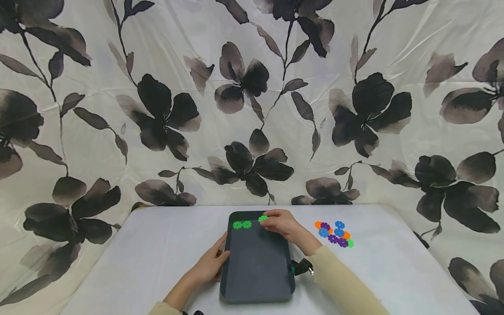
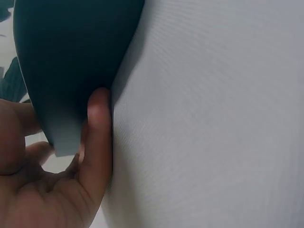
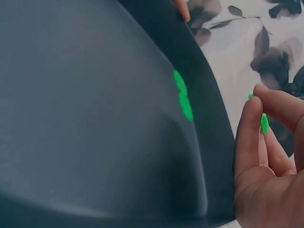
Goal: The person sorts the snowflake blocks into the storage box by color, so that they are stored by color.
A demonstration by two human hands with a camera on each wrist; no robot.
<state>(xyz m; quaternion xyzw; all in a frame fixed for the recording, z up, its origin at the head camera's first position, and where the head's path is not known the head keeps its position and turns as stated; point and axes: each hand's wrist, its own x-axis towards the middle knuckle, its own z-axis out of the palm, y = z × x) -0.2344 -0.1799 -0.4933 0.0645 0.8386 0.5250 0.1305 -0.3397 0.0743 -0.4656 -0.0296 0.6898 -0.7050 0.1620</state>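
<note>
A dark grey rectangular tray point(image 1: 257, 267) lies lengthwise on the white table. My left hand point(image 1: 208, 261) grips its left edge; in the left wrist view the thumb and fingers point(image 2: 98, 114) are on either side of the tray's wall point(image 2: 66, 142). Two green flower-shaped discs point(image 1: 242, 225) lie side by side inside, near the far left corner. Over the tray's far end, my right hand point(image 1: 284, 224) pinches another green flower-shaped disc point(image 1: 263, 218) between thumb and fingertips. The right wrist view shows this held disc point(image 3: 264, 124) partly hidden by the fingers.
To the right of the tray, a loose cluster of orange, purple, blue and green flower-shaped discs point(image 1: 334, 233) lies on the white table point(image 1: 138, 258). A floral cloth point(image 1: 244, 122) hangs behind the table's far edge. A black strapped device point(image 1: 301, 267) sits at my right wrist.
</note>
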